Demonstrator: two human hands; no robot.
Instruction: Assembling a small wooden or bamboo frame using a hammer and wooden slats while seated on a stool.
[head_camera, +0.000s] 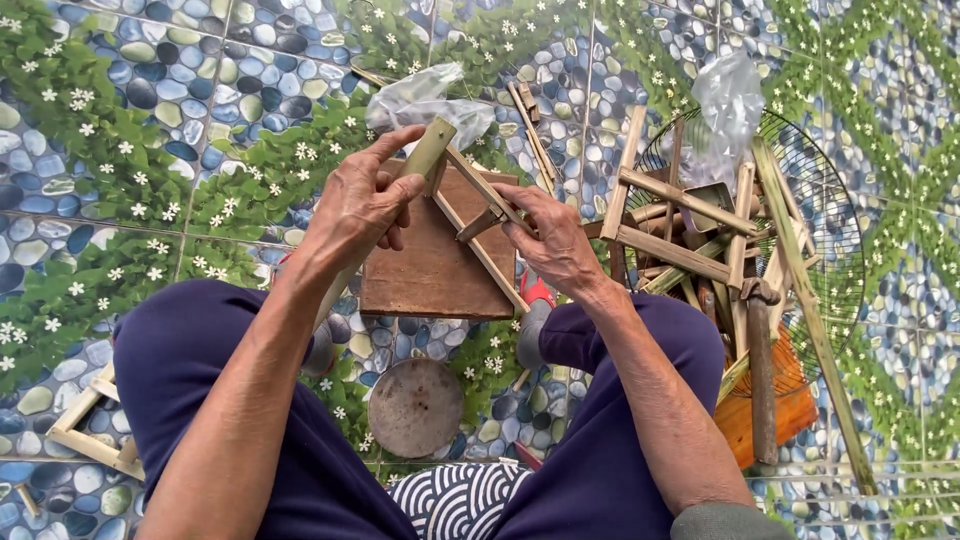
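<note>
Hands clamp a bamboo frame: left hand grips its thick strip, right hand pinches a thin slat; wooden board beneath.

A tiled floor printed with pebbles, leaves and white flowers fills the view. A round wire basket at right holds loose bamboo pieces, a hammer and a clear plastic bag. A rusty round lid lies between the knees, and a small wooden frame lies at far left.
</note>
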